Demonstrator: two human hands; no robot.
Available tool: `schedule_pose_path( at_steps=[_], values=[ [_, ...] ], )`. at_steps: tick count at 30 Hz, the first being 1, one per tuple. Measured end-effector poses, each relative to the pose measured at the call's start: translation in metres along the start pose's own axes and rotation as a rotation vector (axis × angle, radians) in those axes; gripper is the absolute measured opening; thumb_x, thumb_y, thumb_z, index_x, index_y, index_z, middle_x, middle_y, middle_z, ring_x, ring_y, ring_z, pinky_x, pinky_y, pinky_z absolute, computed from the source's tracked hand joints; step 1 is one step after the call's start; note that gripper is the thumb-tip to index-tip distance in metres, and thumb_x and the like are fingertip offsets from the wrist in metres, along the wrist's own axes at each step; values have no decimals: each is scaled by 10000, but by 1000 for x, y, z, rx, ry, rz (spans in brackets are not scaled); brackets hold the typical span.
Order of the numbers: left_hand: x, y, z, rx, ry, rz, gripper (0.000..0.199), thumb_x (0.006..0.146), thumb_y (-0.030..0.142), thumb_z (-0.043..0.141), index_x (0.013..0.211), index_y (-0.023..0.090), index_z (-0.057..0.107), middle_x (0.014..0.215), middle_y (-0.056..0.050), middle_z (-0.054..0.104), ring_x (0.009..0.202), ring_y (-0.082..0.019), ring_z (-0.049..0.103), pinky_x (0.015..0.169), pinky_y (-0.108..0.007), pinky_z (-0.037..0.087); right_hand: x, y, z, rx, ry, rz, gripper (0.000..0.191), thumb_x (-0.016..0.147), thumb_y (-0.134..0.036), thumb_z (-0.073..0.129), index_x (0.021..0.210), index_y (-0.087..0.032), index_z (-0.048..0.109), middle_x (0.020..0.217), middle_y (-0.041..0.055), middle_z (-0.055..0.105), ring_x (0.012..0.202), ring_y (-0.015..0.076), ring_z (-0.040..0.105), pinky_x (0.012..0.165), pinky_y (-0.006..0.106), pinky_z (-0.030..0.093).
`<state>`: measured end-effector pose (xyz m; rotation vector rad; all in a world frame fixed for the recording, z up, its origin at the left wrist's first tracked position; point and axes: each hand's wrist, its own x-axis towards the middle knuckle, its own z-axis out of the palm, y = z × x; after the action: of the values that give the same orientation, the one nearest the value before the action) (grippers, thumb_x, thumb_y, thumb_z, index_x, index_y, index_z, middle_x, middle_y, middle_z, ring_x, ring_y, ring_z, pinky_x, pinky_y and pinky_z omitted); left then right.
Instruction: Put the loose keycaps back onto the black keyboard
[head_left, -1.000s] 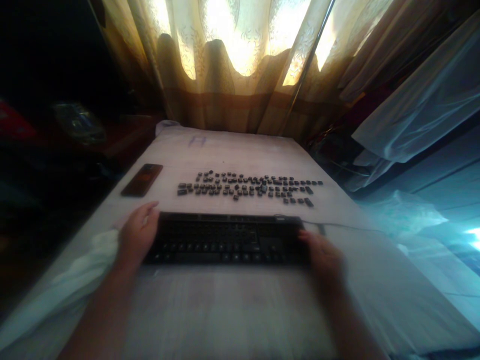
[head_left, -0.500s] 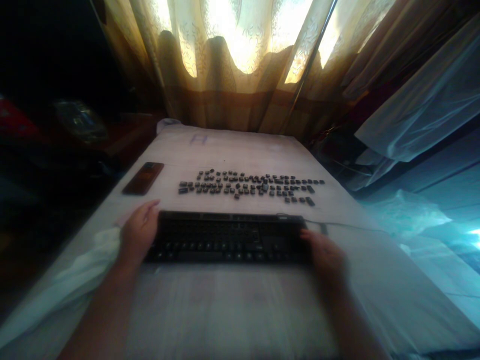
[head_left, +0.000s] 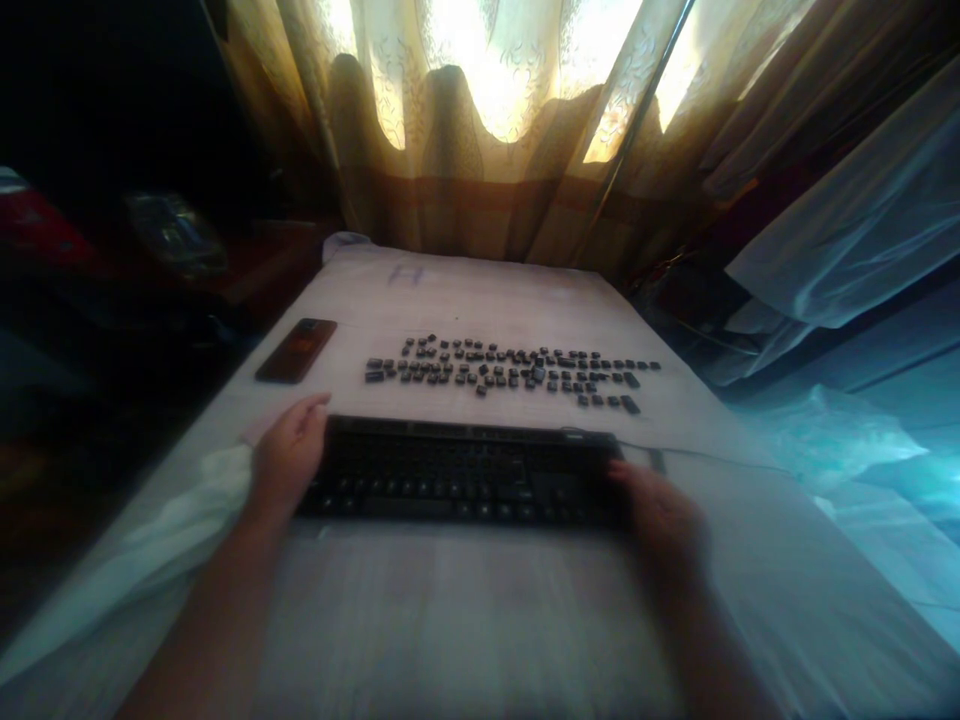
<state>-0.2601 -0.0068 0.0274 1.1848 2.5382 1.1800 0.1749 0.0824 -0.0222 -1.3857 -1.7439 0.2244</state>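
A black keyboard (head_left: 465, 475) lies across the white-covered table, with keys in its lower rows and a darker area above them. My left hand (head_left: 291, 452) grips its left end, fingers wrapped round the edge. At the right end my right hand (head_left: 660, 505), somewhat blurred, holds the keyboard's other edge. Beyond the keyboard, loose black keycaps (head_left: 481, 372) are spread in uneven rows. The undersides of both hands are hidden.
A dark phone (head_left: 296, 351) lies at the table's left. Crumpled white cloth (head_left: 202, 500) sits beside my left forearm. A thin cable (head_left: 712, 457) runs right from the keyboard. Curtains (head_left: 480, 180) hang behind the table, and a translucent plastic bag (head_left: 840, 435) is at the right.
The whole view has shifted slightly, so the table and things on it appear a little further right. Both hands keep their hold on the keyboard.
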Motion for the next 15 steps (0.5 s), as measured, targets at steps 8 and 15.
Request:
schedule_pose_path(
  at_steps=[8, 15],
  values=[
    [-2, 5, 0, -18, -12, -16, 389, 898, 412, 449, 1138, 238, 701, 1130, -65, 740, 1102, -276, 672, 1034, -447, 491, 0, 0, -1, -1, -8, -7, 466, 971, -479, 437, 847, -192, 783, 923, 87, 786, 861, 249, 722, 793, 361, 547],
    [-3, 7, 1, -28, 0, -1, 384, 881, 407, 466, 1125, 234, 705, 1175, -54, 730, 1128, -263, 657, 1046, -417, 480, 0, -3, -2, -3, -6, 32, 501, 957, -532, 436, 837, -192, 784, 913, 90, 788, 847, 250, 724, 770, 358, 551]
  ],
)
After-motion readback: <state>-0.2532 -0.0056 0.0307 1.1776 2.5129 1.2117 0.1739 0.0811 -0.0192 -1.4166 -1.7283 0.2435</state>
